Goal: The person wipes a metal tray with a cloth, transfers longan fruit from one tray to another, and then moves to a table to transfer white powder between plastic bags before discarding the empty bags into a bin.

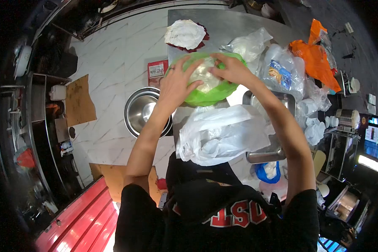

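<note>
A green plastic bag (210,97) lies spread at the near part of the steel table, with a clear plastic bundle of pale contents (206,77) inside it. My left hand (178,82) grips the bag's left side, its fingers curved over the rim and the thumb toward the middle. On the opposite side, my right hand (233,70) has its fingers bent in over the bag's upper right edge, by the clear plastic. What exactly the fingertips pinch is hard to make out. Close to my body, a white plastic bag (222,134) lies below the green one.
A steel bowl (139,110) stands left of the table, near a red packet (156,70). Whitish layered sheets (185,34) lie at the far edge. To the right are a steel tray (264,156), clear bags (283,69) and an orange bag (313,59).
</note>
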`<state>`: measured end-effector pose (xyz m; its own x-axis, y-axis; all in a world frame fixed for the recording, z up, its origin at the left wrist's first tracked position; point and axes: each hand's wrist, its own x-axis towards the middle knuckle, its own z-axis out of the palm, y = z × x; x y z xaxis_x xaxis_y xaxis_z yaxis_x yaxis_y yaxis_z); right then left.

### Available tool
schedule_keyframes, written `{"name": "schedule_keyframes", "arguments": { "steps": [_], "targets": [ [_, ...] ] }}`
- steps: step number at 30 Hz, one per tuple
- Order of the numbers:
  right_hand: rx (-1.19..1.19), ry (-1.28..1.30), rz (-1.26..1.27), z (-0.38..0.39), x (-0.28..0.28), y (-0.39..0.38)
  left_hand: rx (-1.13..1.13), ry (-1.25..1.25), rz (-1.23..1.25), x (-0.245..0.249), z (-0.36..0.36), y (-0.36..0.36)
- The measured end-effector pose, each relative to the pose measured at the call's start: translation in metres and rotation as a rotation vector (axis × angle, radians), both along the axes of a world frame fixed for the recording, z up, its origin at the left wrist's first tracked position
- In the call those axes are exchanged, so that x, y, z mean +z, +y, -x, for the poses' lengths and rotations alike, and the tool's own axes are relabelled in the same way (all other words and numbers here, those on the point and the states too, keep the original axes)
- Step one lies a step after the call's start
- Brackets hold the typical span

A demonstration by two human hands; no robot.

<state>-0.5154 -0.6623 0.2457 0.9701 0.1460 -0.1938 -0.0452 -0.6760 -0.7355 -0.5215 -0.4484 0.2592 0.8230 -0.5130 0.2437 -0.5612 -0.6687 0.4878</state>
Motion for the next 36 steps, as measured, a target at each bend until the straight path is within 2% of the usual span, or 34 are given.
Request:
{"name": "schedule_keyframes", "arguments": {
  "steps": [1,2,4,5,7,8,10,17,19,22,24,26,28,29,31,33,35,36],
  "targets": [
    [0.057,-0.115,0.129,-0.003,0.002,0.003,-0.049,-0.104,0.013,-0.013,-0.005,-0.002],
    [0.058,-0.115,0.130,-0.005,-0.003,0.002,-0.048,-0.105,0.014,-0.016,-0.006,-0.002],
    [0.097,-0.377,0.211,-0.009,-0.013,0.001,-0.199,-0.287,-0.046,-0.019,-0.010,0.000],
    [0.096,-0.377,0.212,-0.008,-0.007,0.004,-0.199,-0.287,-0.045,-0.016,-0.008,0.003],
    [-0.086,-0.178,0.089,0.000,0.004,0.007,-0.213,-0.218,-0.060,-0.009,0.001,0.009],
    [-0.087,-0.176,0.089,0.003,0.004,0.007,-0.215,-0.216,-0.060,-0.009,0.004,0.010],
    [-0.251,0.068,-0.354,0.009,0.006,0.007,-0.230,-0.187,-0.041,-0.008,0.009,0.012],
    [-0.174,0.205,-0.450,0.051,0.007,-0.012,-0.280,-0.201,-0.076,0.001,0.035,0.018],
    [-0.092,0.200,-0.631,0.065,0.002,-0.013,-0.109,-0.116,-0.021,0.002,0.043,0.015],
    [-0.040,0.221,-0.493,0.076,0.003,-0.012,-0.017,-0.067,-0.071,-0.001,0.042,0.010],
    [-0.059,0.227,-0.473,0.077,0.007,-0.008,-0.014,-0.087,-0.154,-0.009,0.036,0.007],
    [-0.312,0.245,-0.684,0.073,0.005,-0.006,-0.014,-0.108,-0.233,-0.011,0.032,0.003],
    [-0.369,0.271,-0.688,0.071,0.009,-0.008,-0.022,-0.071,-0.043,-0.009,0.030,0.000],
    [-0.422,0.298,-0.693,0.070,0.011,-0.007,-0.024,-0.071,-0.043,-0.010,0.031,-0.001],
    [-0.373,0.262,-0.743,0.074,0.016,-0.001,-0.040,-0.048,0.127,-0.012,0.032,-0.004],
    [-0.325,0.224,-0.793,0.079,0.008,0.004,-0.051,-0.026,0.115,-0.006,0.037,-0.004],
    [-0.072,-0.102,-0.628,0.084,-0.008,0.011,-0.066,-0.004,0.108,-0.006,0.041,-0.007],
    [-0.076,-0.103,-0.627,0.087,-0.003,0.014,-0.073,0.022,0.153,-0.009,0.043,-0.009]
  ]
}}
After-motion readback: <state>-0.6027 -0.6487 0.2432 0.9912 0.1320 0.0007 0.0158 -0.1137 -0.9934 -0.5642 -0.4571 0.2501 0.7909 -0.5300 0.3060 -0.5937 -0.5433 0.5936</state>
